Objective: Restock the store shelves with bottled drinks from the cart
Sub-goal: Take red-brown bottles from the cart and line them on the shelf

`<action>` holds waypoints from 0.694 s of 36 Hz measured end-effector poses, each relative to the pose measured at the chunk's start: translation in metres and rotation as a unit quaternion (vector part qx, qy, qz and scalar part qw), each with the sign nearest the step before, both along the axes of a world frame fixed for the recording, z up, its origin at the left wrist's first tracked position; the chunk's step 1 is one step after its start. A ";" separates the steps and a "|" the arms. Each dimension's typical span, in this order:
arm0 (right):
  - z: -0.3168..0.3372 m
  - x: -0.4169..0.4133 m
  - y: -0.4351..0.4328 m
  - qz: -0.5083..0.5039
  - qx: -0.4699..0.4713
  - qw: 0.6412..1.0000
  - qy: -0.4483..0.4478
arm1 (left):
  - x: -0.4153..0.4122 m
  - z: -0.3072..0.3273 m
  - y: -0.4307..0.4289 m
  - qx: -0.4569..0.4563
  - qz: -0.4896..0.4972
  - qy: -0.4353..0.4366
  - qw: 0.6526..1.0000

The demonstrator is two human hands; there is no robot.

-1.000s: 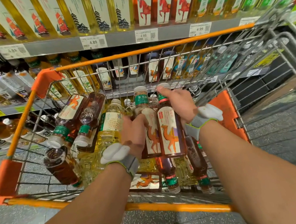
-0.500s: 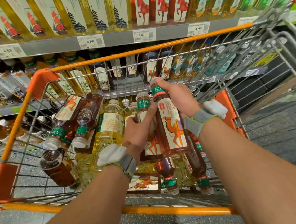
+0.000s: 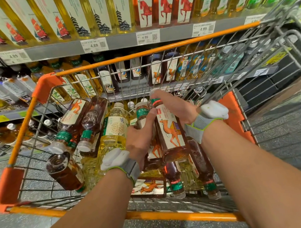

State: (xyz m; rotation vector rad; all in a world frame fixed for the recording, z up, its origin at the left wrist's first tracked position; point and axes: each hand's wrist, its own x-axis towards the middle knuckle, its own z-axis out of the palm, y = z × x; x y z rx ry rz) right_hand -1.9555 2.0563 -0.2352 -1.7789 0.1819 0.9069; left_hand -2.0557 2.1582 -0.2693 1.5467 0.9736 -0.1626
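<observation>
The right hand (image 3: 176, 109) gripped a dark amber plastic tea bottle with a camel label (image 3: 170, 132), held nearly upright over the load inside the orange-rimmed wire cart (image 3: 23, 131). Touching it on the left, a second amber bottle with a green neck band (image 3: 143, 114) sat in the curled left hand (image 3: 141, 139). More amber bottles (image 3: 68, 129) lay at the cart's left side, a pale yellow bottle (image 3: 114, 130) in its middle. Beyond the cart's far rim stood grey store shelves (image 3: 62, 48) stocked with bottles

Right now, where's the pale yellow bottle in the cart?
Head view, centre-left: the pale yellow bottle lies between the left hand and two brown bottles.
</observation>
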 end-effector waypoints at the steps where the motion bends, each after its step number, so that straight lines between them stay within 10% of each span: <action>1: 0.002 -0.001 0.000 0.020 0.008 1.000 0.012 | 0.001 0.000 0.001 0.004 0.005 0.000 1.000; 25: 0.010 -0.012 0.013 -0.008 0.087 0.993 -0.079 | 0.004 0.027 0.025 0.076 0.095 -0.043 0.992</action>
